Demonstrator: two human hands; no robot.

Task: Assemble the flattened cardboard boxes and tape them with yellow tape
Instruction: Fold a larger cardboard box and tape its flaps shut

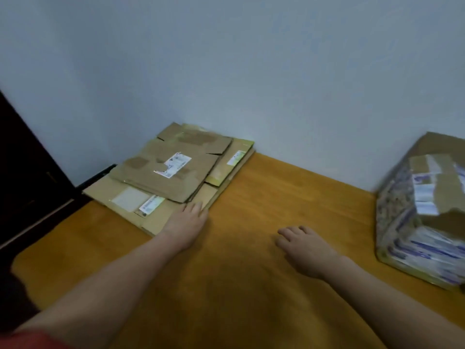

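My left hand (187, 217) rests flat on the flattened boxes (171, 170), right hand (304, 248) relaxed and empty; dragging the top one may pull the others askew.

We see brown flat boxes (151, 154) with white labels (173, 164), an orange-brown table (276, 197), a pale grey-blue wall (251, 59), and a brown carton (402, 222) patterned blue and white.

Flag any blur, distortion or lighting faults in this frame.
Head view: dim, flat light, with a dark patch mid-frame on the table; the box at right is motion-smeared; labels on the flattened cardboard stack are too soft to read; wide-angle stretch toward the edges.
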